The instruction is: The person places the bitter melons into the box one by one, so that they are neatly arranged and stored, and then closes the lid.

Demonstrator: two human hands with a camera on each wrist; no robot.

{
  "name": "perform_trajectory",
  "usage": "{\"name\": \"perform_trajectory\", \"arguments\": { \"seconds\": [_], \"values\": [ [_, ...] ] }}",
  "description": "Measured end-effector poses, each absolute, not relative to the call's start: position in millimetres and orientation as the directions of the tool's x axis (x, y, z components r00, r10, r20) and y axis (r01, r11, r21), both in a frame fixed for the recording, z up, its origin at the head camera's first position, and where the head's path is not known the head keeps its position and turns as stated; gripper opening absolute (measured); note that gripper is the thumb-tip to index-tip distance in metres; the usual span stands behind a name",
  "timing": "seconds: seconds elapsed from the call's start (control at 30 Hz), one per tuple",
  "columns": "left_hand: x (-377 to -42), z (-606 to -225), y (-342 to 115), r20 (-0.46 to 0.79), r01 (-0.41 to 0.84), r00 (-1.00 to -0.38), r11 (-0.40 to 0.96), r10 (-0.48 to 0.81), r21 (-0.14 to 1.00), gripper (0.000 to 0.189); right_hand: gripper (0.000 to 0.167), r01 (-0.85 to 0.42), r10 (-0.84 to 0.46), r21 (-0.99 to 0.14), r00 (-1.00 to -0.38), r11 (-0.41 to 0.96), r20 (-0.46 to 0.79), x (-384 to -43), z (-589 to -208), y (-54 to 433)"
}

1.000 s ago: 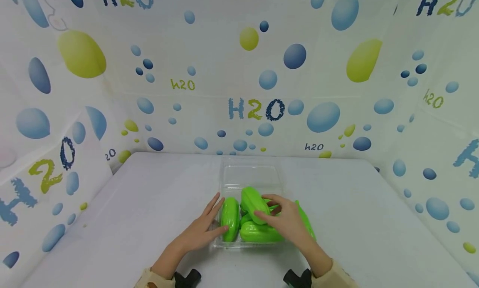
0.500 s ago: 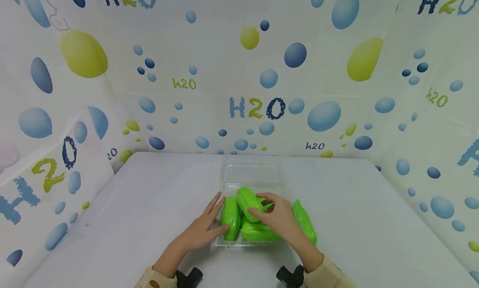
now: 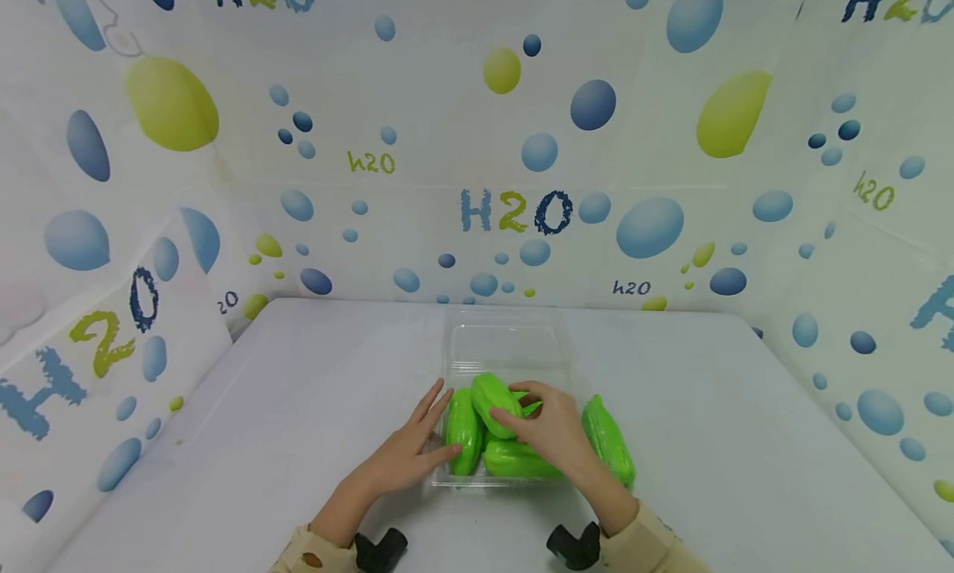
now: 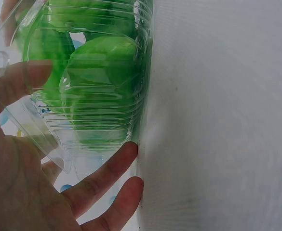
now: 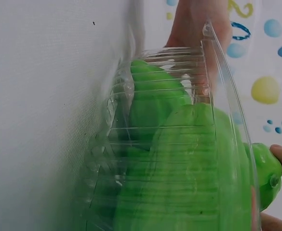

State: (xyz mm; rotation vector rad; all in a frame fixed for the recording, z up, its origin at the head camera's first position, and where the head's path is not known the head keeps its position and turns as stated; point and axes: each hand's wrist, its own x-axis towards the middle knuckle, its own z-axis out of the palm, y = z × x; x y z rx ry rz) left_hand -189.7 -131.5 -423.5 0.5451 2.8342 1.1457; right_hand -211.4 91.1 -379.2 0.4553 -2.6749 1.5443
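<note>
A clear plastic clamshell box (image 3: 447,480) holds several glossy green, elongated vegetable shapes that look like plump cucumbers. One green vegetable (image 3: 464,432) lies lengthwise along the box's left side, and another green vegetable (image 3: 522,459) lies crosswise at the front. My right hand (image 3: 547,428) pinches the uppermost green vegetable (image 3: 492,403) between thumb and fingers, over the pile. At the box's left wall is my left hand (image 3: 410,453), fingers extended, its thumb reaching over the rim. In the left wrist view its lower fingertips (image 4: 131,149) are right at the tabletop.
Outside the box, to the right, one more green vegetable (image 3: 609,440) lies on the white table (image 3: 708,440). The box's transparent lid (image 3: 507,341) is folded back behind it. A patterned curtain (image 3: 417,101) surrounds the table at the back and sides.
The right hand has shifted left with the uppermost vegetable, which now sits closer to the one along the left wall. The left hand keeps its place at the box.
</note>
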Motion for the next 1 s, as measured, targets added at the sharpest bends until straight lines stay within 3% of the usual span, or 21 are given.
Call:
{"name": "perform_trajectory", "arguments": {
  "seconds": [0.4,1.0],
  "values": [
    [-191,-423,-131,0.094,0.307,-0.936,0.655,0.339,0.690,0.075,0.062,-0.305,-0.257,-0.808,-0.946,0.504,0.197,-211,-379,82],
    [-192,-425,-132,0.103,0.315,-0.934,0.655,0.341,0.686,0.072,0.054,-0.367,-0.312,-0.793,-0.921,0.487,0.234,-205,-378,79]
  ]
}}
